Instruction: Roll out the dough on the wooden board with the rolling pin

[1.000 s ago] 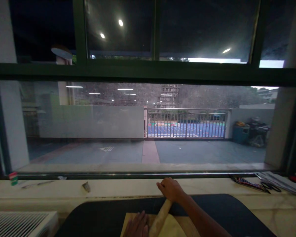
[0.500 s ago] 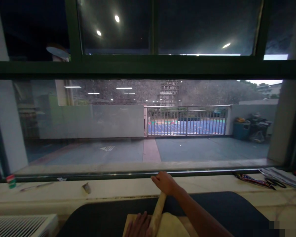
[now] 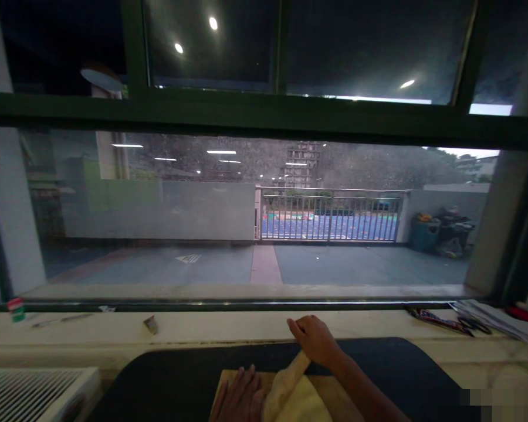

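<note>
My right hand [image 3: 314, 340] is closed around the far end of a wooden rolling pin [image 3: 300, 364], which slants down toward me. Pale dough [image 3: 305, 403] lies beside the pin in a sheet, and some of it seems wrapped round the pin's nearer part. Under them is a wooden board [image 3: 332, 390], partly covered. My left hand [image 3: 242, 395] lies with its fingers stretched out on the board, just left of the pin. The frame's lower edge cuts off the near end of the pin and part of the dough.
The board sits on a dark table [image 3: 171, 381] against a pale window sill [image 3: 215, 328]. On the sill are a red-capped green jar [image 3: 16, 310], a small crumpled piece [image 3: 150, 324], a candy wrapper [image 3: 435, 319], scissors [image 3: 475, 325] and papers [image 3: 501, 319]. A white vented unit [image 3: 35, 392] stands left.
My right hand and the pin's far end have moved right and slightly down in view. My left hand's fingers have spread on the board. Dough now appears to cover more of the pin.
</note>
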A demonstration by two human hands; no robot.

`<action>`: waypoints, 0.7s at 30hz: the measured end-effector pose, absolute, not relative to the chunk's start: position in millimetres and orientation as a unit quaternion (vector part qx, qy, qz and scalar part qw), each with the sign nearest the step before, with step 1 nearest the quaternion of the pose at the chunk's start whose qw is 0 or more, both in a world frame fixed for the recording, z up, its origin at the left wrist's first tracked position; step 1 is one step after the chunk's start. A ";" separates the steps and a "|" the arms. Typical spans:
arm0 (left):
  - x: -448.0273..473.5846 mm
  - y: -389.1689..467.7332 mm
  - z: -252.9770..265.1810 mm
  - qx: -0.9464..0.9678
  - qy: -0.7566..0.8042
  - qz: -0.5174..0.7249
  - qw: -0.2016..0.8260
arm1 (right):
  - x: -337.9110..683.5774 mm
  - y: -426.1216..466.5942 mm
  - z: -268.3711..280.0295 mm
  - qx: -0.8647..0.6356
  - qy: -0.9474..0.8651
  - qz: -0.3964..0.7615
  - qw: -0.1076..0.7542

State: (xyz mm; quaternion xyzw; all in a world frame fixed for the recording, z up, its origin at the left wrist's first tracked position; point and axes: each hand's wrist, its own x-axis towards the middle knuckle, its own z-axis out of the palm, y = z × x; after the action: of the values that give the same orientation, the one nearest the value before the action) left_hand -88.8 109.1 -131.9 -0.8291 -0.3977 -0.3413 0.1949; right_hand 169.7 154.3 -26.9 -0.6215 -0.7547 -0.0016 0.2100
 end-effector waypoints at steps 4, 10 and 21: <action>-88.3 102.8 -121.6 -0.833 -0.409 -0.320 0.187 | 181.8 127.8 -25.2 -0.628 -0.747 0.000 0.216; -82.0 91.0 -111.6 -0.827 -0.403 -0.335 0.201 | 194.9 86.7 -28.0 -0.642 -0.731 -0.002 0.233; -81.5 69.7 -94.1 -0.836 -0.406 -0.346 0.130 | 205.1 14.6 -42.1 -0.646 -0.743 0.018 0.174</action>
State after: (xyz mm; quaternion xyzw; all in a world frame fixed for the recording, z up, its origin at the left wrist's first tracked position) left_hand -81.5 69.7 -94.1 -0.8356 -0.4062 -0.3461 0.1304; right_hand 205.1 14.6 -42.1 -0.6463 -0.7428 0.0184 0.1736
